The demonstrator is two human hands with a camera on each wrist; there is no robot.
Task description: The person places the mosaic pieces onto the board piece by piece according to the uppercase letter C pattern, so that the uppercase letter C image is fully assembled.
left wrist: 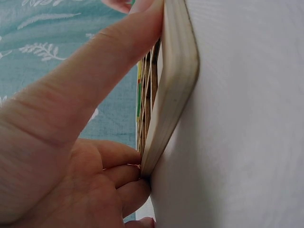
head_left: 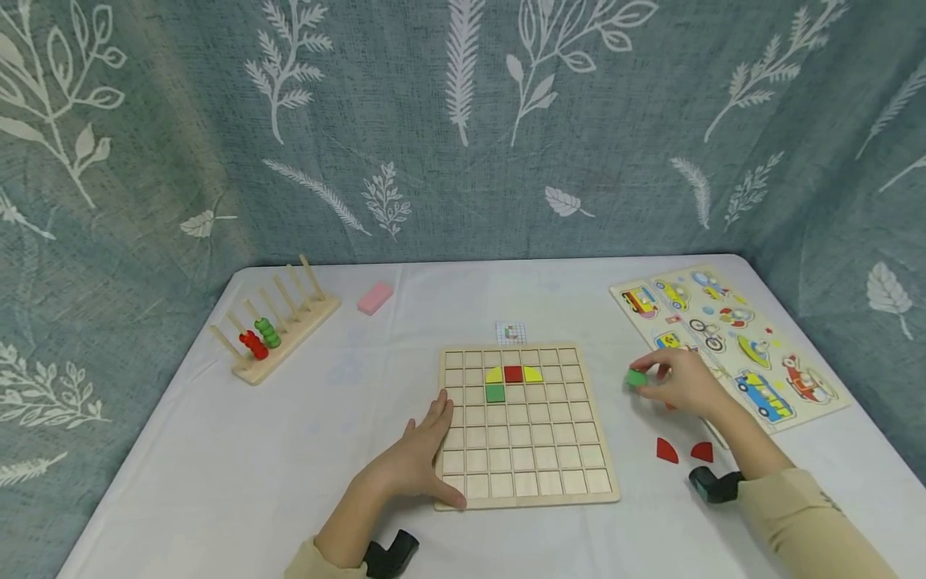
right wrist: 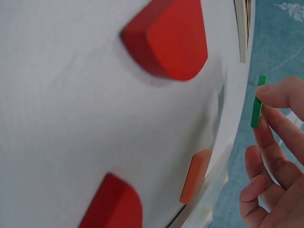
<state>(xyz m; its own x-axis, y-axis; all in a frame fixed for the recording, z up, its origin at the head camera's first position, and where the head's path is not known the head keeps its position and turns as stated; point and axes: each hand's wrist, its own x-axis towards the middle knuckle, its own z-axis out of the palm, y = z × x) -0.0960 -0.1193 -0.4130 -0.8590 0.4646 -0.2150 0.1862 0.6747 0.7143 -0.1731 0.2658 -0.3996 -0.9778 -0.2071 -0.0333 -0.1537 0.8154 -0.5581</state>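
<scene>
A flat green piece (head_left: 636,378) is pinched centre-right by the right hand (head_left: 683,381); a wooden grid board (head_left: 535,436) is touched by the spread left hand (head_left: 415,460).

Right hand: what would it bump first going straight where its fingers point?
Probably the grid board: the right hand, pinching a green piece, points left toward the board's right edge. The hand's height is unclear, so it might pass above.
</scene>
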